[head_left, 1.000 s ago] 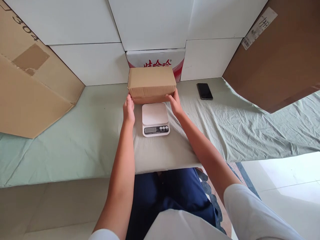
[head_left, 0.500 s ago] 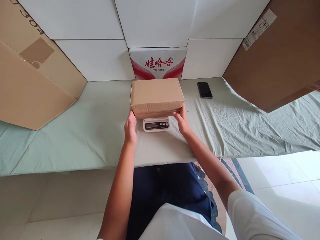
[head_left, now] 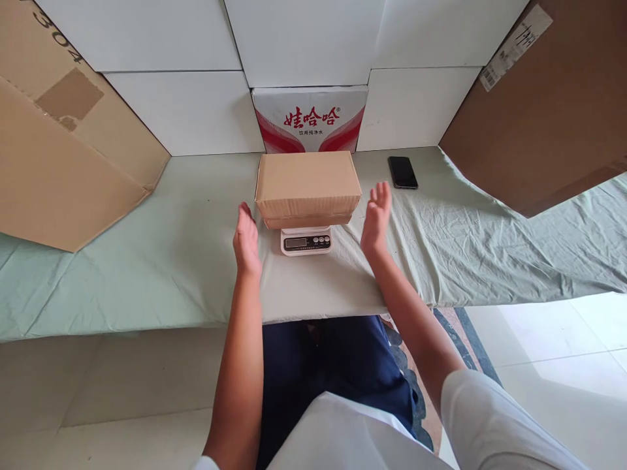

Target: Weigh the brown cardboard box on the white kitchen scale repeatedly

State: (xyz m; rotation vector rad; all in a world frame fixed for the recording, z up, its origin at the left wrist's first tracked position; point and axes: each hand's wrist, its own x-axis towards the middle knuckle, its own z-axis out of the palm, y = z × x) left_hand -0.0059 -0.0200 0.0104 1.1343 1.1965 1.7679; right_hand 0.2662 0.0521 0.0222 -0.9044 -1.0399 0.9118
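A closed brown cardboard box (head_left: 308,179) rests on a small white kitchen scale (head_left: 306,250), covering its platform. Only the scale's front, with a grey display and several buttons, shows below the box; I cannot make out a reading. My left hand (head_left: 246,241) is held upright just left of the box, apart from it, fingers stretched out and holding nothing. On the other side, my right hand (head_left: 377,219) stands off the box's right end, its fingers extended and nothing in it.
A black phone (head_left: 402,172) lies at the back right of the green cloth (head_left: 196,261). Behind stand white panels and a red-and-white carton (head_left: 311,124). Large cardboard sheets lean at left (head_left: 73,176) and right (head_left: 543,130). The table's front edge is close to my lap.
Both hands have let go of the cardboard box and moved outward, the left to the left and the right to the right. The box stays on the scale.
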